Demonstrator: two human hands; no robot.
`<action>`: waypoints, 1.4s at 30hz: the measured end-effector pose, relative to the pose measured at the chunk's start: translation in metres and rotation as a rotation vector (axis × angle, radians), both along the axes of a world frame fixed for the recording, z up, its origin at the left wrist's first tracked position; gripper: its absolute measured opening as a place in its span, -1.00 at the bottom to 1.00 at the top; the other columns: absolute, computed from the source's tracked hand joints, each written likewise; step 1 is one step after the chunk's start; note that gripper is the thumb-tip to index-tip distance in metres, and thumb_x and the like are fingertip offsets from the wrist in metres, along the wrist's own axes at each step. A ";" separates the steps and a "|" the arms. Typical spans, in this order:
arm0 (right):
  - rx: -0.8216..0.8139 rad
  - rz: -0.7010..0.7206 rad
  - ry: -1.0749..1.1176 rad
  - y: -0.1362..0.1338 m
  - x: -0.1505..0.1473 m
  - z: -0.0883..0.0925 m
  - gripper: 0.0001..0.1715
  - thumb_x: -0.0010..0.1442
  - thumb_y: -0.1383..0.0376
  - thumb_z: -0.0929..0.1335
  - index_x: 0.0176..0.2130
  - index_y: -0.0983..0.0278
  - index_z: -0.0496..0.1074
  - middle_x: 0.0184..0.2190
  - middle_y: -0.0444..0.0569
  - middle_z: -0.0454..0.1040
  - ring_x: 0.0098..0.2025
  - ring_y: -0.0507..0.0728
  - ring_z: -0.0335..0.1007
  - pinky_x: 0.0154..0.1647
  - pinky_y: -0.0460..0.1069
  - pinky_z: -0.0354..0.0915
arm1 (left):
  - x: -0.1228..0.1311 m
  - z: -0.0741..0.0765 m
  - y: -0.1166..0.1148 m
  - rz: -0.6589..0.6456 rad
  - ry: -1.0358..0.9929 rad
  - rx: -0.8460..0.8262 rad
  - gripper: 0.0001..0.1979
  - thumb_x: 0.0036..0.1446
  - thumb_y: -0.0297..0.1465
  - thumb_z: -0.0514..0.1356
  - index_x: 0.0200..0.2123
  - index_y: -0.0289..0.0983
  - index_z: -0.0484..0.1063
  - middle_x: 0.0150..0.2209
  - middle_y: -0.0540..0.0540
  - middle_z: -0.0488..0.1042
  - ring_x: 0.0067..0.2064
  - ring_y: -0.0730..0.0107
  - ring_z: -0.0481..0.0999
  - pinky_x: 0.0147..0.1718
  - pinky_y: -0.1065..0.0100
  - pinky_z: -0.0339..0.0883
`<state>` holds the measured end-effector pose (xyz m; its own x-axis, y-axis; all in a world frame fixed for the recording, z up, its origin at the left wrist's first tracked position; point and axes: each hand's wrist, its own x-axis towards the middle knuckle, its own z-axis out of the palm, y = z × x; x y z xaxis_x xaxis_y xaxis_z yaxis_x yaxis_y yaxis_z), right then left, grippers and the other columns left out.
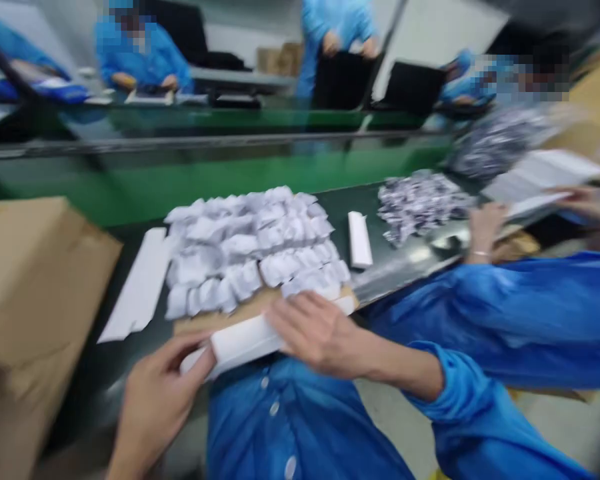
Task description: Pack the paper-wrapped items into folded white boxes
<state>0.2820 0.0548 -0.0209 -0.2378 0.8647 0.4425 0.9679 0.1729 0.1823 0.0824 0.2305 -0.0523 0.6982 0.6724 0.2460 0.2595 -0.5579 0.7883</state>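
A long white paper box (247, 340) is held level between my hands at the table's front edge. My left hand (167, 383) grips its left end, thumb and fingers around it. My right hand (320, 330) lies over the right part with its fingers wrapped across the top. Just beyond the box, many small white wrapped bundles (245, 233) lie in rows on a brown cardboard sheet (253, 303). To their left is a flat white carton piece (137, 287). Right of the bundles stands another narrow white box (360, 240).
A large cardboard box (35, 300) stands at the left. On the right are a pile of small silvery packets (423, 203) and a co-worker's hands (485, 230) by white sheets (545, 177). Several people in blue work across the green conveyor (190, 177).
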 end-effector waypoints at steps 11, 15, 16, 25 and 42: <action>-0.026 0.014 -0.025 0.003 0.001 -0.006 -0.63 0.33 0.41 0.24 0.06 0.52 0.42 -0.08 0.24 0.59 -0.11 0.28 0.53 -0.16 0.15 0.46 | 0.011 0.005 0.003 -0.035 -0.026 -0.337 -0.94 -0.03 -0.45 0.27 -0.45 -0.25 0.58 -0.47 0.02 0.59 -0.45 0.49 0.55 -0.49 0.55 0.37; 0.000 0.004 0.017 -0.001 0.007 -0.005 -0.67 0.31 0.46 0.24 0.02 0.48 0.44 -0.10 0.19 0.61 -0.10 0.25 0.55 -0.16 0.10 0.47 | -0.003 0.008 0.004 -0.033 -0.044 -0.335 -0.94 -0.01 -0.44 0.30 -0.38 -0.24 0.57 -0.45 0.01 0.59 -0.46 0.46 0.55 -0.51 0.50 0.41; 0.032 -0.052 0.044 -0.001 0.009 -0.005 -0.67 0.32 0.43 0.26 0.04 0.48 0.42 -0.10 0.20 0.61 -0.11 0.25 0.55 -0.18 0.10 0.47 | -0.006 0.010 0.000 0.010 -0.118 -0.329 -0.85 0.05 -0.38 0.31 -0.25 -0.22 0.56 -0.40 0.00 0.61 -0.45 0.43 0.56 -0.49 0.45 0.45; 0.049 -0.012 0.440 0.016 -0.044 -0.035 -0.29 0.32 0.21 0.33 0.30 0.53 0.14 0.03 0.35 0.50 0.05 0.35 0.47 -0.02 0.18 0.44 | 0.030 -0.015 -0.070 0.280 -0.427 -0.157 -0.07 0.18 -0.14 0.29 0.42 -0.17 -0.21 0.11 -0.32 0.46 -0.10 0.15 0.65 -0.13 0.14 0.57; -0.411 0.082 1.825 0.064 0.000 -0.004 -0.59 0.25 0.03 0.41 -0.36 0.34 0.50 -0.46 -0.11 0.43 -0.44 -0.02 0.34 -0.43 -0.11 0.29 | 0.009 -0.023 -0.049 -0.062 -0.056 -0.135 -0.60 0.05 -0.38 0.27 -0.05 -0.17 0.23 -0.24 -0.03 0.50 -0.36 0.35 0.58 -0.44 0.36 0.48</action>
<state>0.2821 0.1187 -0.0247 0.1862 0.9817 -0.0394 -0.1145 -0.0181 -0.9933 0.0915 0.1811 -0.0749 0.7271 0.6579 0.1960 0.1811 -0.4593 0.8696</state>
